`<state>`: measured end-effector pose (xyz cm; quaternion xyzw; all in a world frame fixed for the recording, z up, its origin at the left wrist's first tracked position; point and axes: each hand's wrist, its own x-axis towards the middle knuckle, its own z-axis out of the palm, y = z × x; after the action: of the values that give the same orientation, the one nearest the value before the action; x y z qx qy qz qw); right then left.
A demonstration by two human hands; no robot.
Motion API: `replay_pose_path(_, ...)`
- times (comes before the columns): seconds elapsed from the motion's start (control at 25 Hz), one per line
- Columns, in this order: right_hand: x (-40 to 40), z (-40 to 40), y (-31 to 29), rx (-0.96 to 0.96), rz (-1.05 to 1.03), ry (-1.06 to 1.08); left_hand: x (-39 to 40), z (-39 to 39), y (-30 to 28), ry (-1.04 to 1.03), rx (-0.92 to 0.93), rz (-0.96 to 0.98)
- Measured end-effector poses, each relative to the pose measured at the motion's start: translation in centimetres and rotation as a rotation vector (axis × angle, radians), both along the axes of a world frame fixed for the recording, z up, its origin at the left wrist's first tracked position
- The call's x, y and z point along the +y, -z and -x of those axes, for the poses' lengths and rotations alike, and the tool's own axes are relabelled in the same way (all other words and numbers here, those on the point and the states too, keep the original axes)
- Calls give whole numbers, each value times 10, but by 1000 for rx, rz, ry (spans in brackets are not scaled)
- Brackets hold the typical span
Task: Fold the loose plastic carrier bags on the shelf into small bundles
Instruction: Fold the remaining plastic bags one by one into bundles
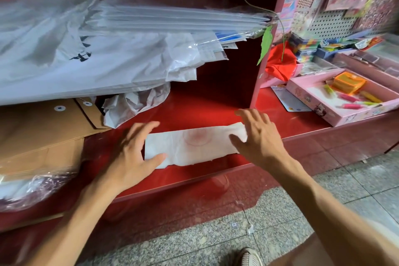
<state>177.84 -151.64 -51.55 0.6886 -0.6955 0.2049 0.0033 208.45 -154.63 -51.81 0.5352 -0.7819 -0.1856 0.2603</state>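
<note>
A white carrier bag (pixel 192 144), already flattened into a long strip with a faint red ring printed on it, lies on the red shelf (pixel 205 110) near its front edge; the left hand (pixel 129 149) sits at the strip's left end, fingers spread and nearly straight over the shelf, thumb laid on the near corner, so it presses rather than grips; the right hand (pixel 257 134) covers the opposite end, fingers also straight and splayed, palm flat on the plastic; neither hand is curled round anything. Holding both ends down this way probably keeps the slippery strip taut and stops it springing open, which suits smoothing out air ahead of the next fold; my judgement is that one end will be turned over toward the other, though the blur makes the exact contact uncertain. Beyond the left hand a crumpled bag (pixel 131 106) waits, loose and unfolded, beneath a heap of white bags (pixel 75 60); brown envelopes (pixel 45 127) lie just left of that hand; past the right hand stands a pink tray (pixel 323 112) of small toys.
</note>
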Motion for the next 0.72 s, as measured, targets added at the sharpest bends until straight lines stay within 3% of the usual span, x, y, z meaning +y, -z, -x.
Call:
replay_pose_path(0.08, 3, -11, 0, 76, -207, -201, 5, 4, -2, 263, -184, -39)
replay_pose_path(0.16, 5, -12, -2, 170, -493, -308, 7, 4, 4, 380, -462, -139)
replay_pose_path(0.2, 5, -8, -4, 235, -546, -318, 9, 2, 5, 394, -559, -142)
replay_pose_path(0.28, 8, 4, -14, 282, -533, -286, 12, -5, 0, 388, -561, -110)
replay_pose_path(0.44, 8, 28, -34, -114, -433, -312, 18, -14, -14, 344, -227, -38)
replay_pose_path(0.52, 5, 34, -41, -355, -332, -301, 19, -14, -20, 279, -17, -111)
replay_pose_path(0.64, -1, 36, -49, -878, -145, -205, 17, -11, -28, 218, 468, -318)
replay_pose_path(0.72, -7, 32, -48, -1025, -105, -182, 19, -9, -29, 212, 605, -421)
